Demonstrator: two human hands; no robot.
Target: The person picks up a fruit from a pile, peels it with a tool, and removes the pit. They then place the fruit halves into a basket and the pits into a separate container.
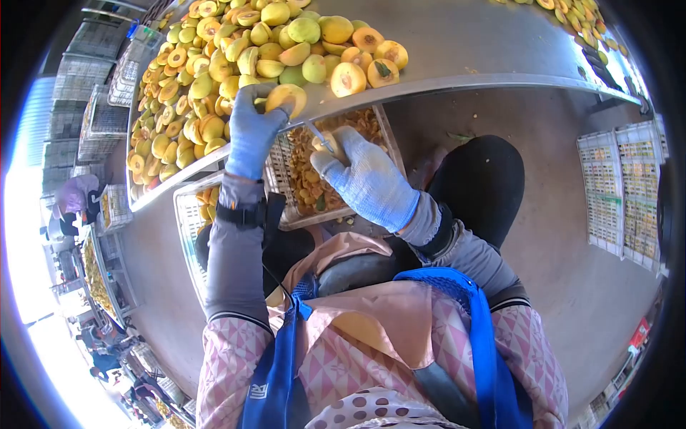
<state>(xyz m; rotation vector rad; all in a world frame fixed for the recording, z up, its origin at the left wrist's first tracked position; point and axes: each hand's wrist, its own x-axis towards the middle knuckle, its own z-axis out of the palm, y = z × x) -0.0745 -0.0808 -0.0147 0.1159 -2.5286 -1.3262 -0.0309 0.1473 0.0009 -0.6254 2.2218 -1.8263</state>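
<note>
My left hand [251, 134], in a blue-grey glove, is closed around a yellow peach half [287, 100] at the table's front edge. Its cut face is turned toward me. Just to the right and lower, my gloved right hand [366, 175] grips a small tool [317, 133] with a thin metal shaft and a pale handle. The shaft points up toward the peach half. Beyond both hands, a large heap of halved peaches [207, 86] covers the left part of the metal table [436, 43]. A few halves [348, 79] lie near the edge, cut faces up.
Below the table edge sits a crate [389, 143] of orange-brown fruit scraps, with a white crate [187, 222] holding fruit on its left. Plastic crates [620, 193] stand at right, and stacked crates [78, 79] at far left. People work at another table [100, 279] on the left.
</note>
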